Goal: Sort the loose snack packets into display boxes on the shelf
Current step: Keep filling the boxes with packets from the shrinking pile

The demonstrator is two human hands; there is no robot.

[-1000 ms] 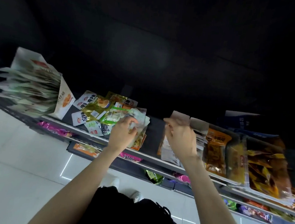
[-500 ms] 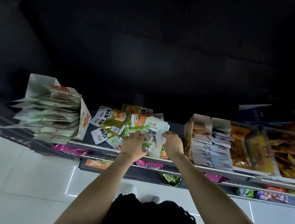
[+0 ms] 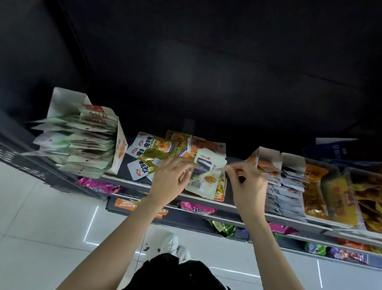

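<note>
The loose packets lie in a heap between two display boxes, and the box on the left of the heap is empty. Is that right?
Not quite. The head view shows the left box packed with pale green packets. The heap does lie between the two boxes.

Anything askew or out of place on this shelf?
Yes. A loose pile of snack packets lies jumbled between the boxes, overlapping at odd angles. The left display box leans, its packets fanning out sideways.

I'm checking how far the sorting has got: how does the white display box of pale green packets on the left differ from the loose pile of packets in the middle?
The white display box of pale green packets holds one matching kind, stacked in a row; the loose pile of packets mixes gold-green, orange and white ones overlapping at odd angles. The box has cardboard walls; the pile lies bare. Both sit on the same shelf.
</note>
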